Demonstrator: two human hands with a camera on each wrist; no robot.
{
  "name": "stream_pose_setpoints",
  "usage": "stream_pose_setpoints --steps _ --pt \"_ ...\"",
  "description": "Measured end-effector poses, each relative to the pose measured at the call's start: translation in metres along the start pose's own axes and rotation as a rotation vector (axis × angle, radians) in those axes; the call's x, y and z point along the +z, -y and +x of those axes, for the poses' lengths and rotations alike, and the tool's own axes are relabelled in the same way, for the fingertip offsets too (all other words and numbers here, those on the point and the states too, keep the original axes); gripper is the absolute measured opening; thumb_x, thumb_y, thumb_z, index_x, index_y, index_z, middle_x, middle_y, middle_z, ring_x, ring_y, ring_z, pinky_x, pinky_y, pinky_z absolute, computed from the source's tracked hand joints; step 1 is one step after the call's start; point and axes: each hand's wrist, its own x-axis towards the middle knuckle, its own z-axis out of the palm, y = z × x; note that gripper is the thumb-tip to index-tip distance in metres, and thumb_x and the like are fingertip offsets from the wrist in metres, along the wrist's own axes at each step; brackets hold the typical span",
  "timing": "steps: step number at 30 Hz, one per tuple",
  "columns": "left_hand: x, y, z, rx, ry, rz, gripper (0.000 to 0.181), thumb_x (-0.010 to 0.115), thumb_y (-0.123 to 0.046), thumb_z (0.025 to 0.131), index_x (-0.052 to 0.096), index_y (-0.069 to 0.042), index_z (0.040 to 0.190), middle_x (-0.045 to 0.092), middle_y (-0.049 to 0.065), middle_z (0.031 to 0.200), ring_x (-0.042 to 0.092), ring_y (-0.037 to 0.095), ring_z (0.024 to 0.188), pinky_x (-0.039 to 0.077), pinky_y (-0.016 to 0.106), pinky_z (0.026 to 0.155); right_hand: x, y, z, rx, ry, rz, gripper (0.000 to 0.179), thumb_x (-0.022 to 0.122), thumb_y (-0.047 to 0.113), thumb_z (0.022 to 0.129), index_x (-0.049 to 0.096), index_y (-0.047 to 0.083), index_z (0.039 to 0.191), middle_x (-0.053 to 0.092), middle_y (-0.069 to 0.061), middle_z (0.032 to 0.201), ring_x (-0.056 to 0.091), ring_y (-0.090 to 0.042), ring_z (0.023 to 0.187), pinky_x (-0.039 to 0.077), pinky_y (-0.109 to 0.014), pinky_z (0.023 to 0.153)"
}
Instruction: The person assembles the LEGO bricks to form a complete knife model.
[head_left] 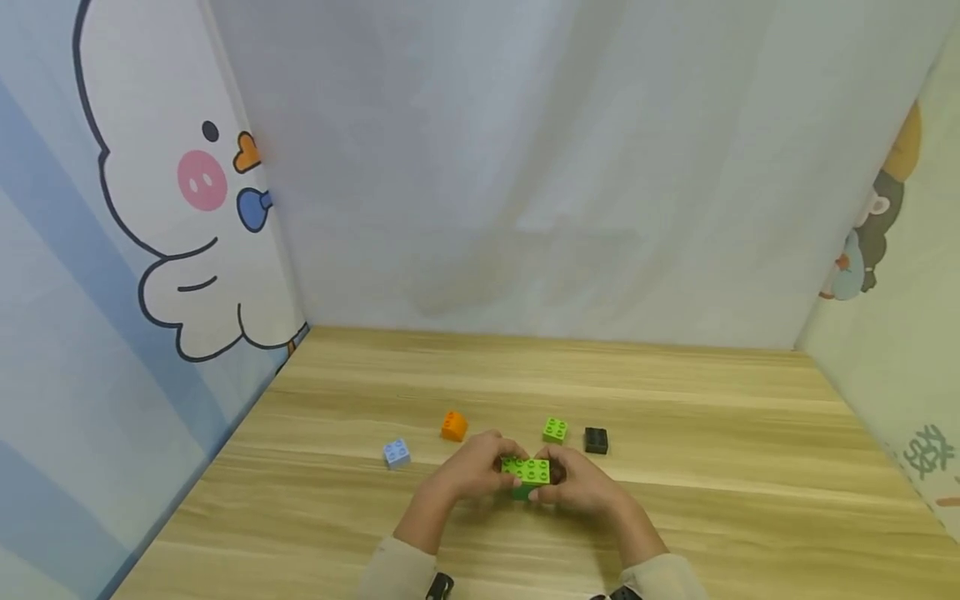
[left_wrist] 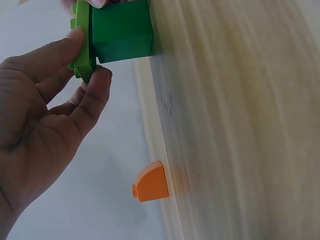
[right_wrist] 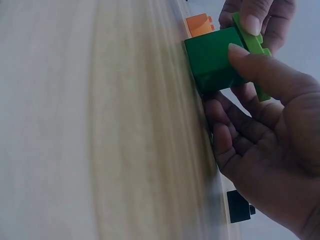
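Both hands meet over the near middle of the table. Between the thumb and fingers of my left hand (head_left: pixel 474 468) is one end of a thin light green building brick (head_left: pixel 531 469) with two rows of studs. Under it sits a taller dark green block (left_wrist: pixel 122 30), close to the tabletop. My right hand (head_left: pixel 588 485) grips the dark green block, its thumb against the near face and its fingers curled behind. In the right wrist view, the light green brick (right_wrist: pixel 250 40) lies along the block's studded side, slightly tilted, overhanging it.
Beyond the hands, loose bricks lie on the wooden table (head_left: pixel 712 433): a light blue one (head_left: pixel 397 453) and an orange curved one (head_left: pixel 453 426) to the left, a small light green one (head_left: pixel 555 430) and a black one (head_left: pixel 596 440) to the right. Fabric walls surround the table.
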Motion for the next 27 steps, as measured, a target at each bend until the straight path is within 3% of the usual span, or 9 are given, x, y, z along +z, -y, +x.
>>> stream_pose_setpoints --steps 11,19,27 --pt "-0.0016 0.0035 -0.0008 0.033 0.02 0.027 0.03 0.071 -0.013 0.082 0.066 -0.005 0.111 0.048 -0.001 0.083 0.045 0.011 0.073 0.041 0.022 0.063 0.0031 0.0046 -0.0019 -0.013 -0.013 -0.096 0.028 0.068 0.005 0.082 0.052 0.0 0.104 0.06 -0.003 0.091 0.058 -0.018 0.08 0.048 -0.028 0.069" --pt "0.0011 0.0027 0.0006 -0.007 0.026 0.013 0.03 0.072 -0.014 0.081 0.066 -0.007 0.11 0.047 0.0 0.083 0.044 0.009 0.071 0.041 0.021 0.062 0.0021 0.0057 -0.0049 0.012 -0.013 -0.102 0.028 0.069 0.006 0.082 0.051 0.0 0.104 0.06 -0.004 0.091 0.058 -0.019 0.082 0.048 -0.031 0.07" --pt "-0.0023 0.005 0.0042 0.054 0.035 0.035 0.03 0.072 -0.009 0.08 0.066 -0.005 0.109 0.047 0.0 0.083 0.044 0.012 0.073 0.04 0.022 0.063 0.0015 0.0059 -0.0024 0.014 -0.03 -0.114 0.03 0.07 0.008 0.081 0.052 0.002 0.103 0.059 -0.004 0.091 0.057 -0.019 0.08 0.048 -0.032 0.069"
